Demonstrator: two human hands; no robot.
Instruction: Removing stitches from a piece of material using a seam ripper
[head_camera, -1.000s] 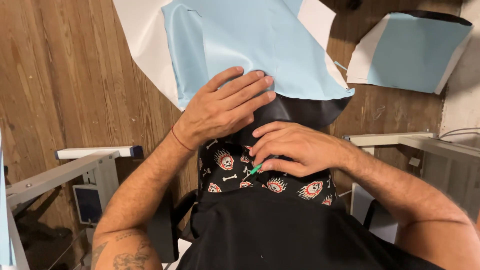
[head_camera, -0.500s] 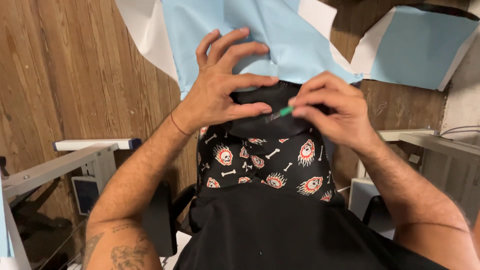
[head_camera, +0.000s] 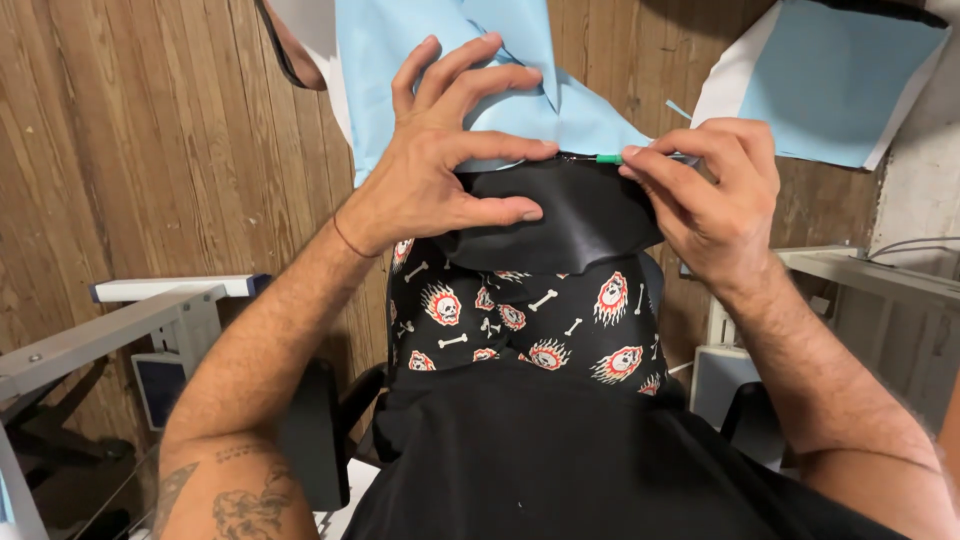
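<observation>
Black fabric (head_camera: 570, 210): held up above the lap, its top edge meeting the light blue fabric (head_camera: 440, 40).
Left hand (head_camera: 440, 160): fingers spread, pressing both fabrics.
Right hand (head_camera: 715, 190): pinching a green-handled tool (head_camera: 608, 158) at the seam.
Below: skull-and-bone print cloth (head_camera: 530, 320).

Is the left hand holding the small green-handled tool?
No: the green-handled tool is pinched in the right hand, while the left hand presses the black fabric and light blue fabric.

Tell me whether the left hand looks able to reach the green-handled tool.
Probably yes: the left hand presses the black fabric close beside the green-handled tool pinched in the right hand, nothing between them.
</observation>
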